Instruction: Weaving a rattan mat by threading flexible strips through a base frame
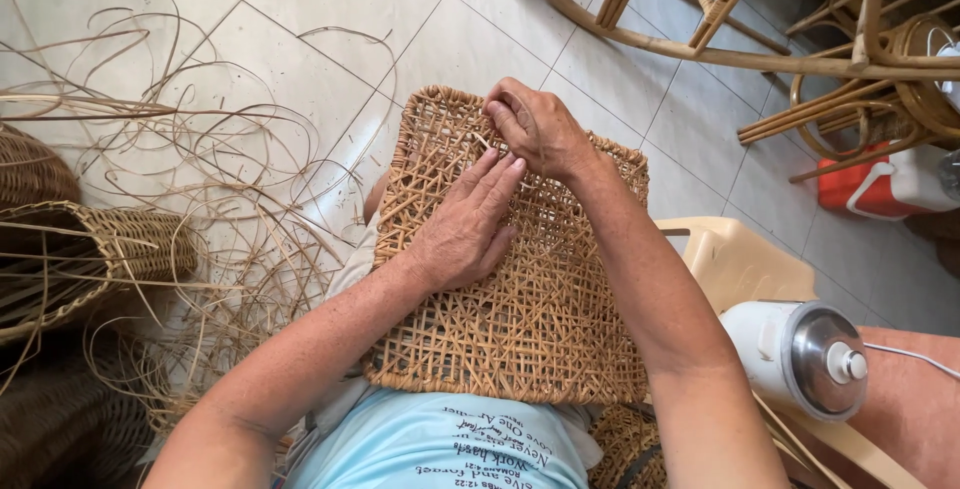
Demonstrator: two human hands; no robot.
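Note:
A flat, open-weave rattan panel [540,319] rests on my lap, tilted away from me. My left hand [465,224] lies flat on the panel's upper middle, fingers together and pressing on the weave. Just beyond it my right hand [535,129] is curled near the panel's far edge, fingertips pinching a thin cane strand [483,141] that runs into the weave.
Loose cane strips [200,149] tangle over the tiled floor at left, beside woven baskets [90,259]. Rattan chair frames [720,19] stand at the top right, with a red and white cooler [880,184]. A beige plastic stool [740,264] and a white electric pot [800,354] are at my right.

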